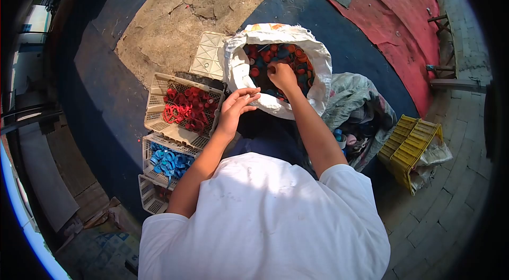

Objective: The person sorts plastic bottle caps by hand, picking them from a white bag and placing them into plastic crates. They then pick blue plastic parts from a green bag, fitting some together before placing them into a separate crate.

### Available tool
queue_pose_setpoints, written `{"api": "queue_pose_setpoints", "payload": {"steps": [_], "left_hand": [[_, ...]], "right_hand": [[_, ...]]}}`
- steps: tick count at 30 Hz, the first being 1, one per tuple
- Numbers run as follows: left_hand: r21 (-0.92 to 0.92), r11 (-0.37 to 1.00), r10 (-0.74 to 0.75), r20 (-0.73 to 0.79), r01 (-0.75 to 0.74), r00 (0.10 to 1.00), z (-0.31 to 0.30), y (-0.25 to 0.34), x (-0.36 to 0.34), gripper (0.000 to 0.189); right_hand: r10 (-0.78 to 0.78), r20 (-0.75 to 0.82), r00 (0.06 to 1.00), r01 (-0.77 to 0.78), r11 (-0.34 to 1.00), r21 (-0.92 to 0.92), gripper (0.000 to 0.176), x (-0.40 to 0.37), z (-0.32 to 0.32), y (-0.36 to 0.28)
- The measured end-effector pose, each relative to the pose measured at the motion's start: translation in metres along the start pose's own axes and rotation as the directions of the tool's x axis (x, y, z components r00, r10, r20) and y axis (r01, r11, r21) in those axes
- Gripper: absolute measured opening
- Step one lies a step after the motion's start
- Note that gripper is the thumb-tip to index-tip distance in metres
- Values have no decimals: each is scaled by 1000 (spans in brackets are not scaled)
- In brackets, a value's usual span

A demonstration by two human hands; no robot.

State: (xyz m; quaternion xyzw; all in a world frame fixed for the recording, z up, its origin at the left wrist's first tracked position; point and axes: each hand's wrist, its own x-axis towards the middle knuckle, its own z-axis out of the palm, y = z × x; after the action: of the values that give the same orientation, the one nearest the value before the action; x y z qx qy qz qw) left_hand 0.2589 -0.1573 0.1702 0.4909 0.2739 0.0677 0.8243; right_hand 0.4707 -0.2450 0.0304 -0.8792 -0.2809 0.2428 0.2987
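A white woven sack point(322, 76) stands in front of me with its rim rolled down. Inside lie many small plastic caps point(300, 57) in red, orange and dark blue-green. My right hand point(282, 76) reaches into the sack's mouth, its fingers curled down at the caps; I cannot tell what is between the fingertips. At the near left rim is my left hand point(238, 109), fingers stretched out and apart, with nothing in it.
To my left, a crate of red plastic pieces point(185, 107), a crate of blue pieces point(172, 160) and a third crate point(152, 195) line up. A flat pale crate point(209, 54) lies beyond. At right are a greyish-green sack point(339, 102) and a yellow crate point(405, 139).
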Motion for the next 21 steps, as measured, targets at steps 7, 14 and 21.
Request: {"api": "queue_pose_setpoints", "payload": {"steps": [7,14,21], "left_hand": [[-6,997,-80,-5,80,997,-12,16,13,33],[4,994,-110,-17,110,994,-23,29,23,33],[-66,994,-96,-74,92,993,-32,35,40,30]], "right_hand": [[-72,137,988,98,975,-197,39,13,36,-26],[-157,133,979,189,941,-282,40,24,53,-17],[-29,61,998,13,970,241,37,14,30,-10]]}}
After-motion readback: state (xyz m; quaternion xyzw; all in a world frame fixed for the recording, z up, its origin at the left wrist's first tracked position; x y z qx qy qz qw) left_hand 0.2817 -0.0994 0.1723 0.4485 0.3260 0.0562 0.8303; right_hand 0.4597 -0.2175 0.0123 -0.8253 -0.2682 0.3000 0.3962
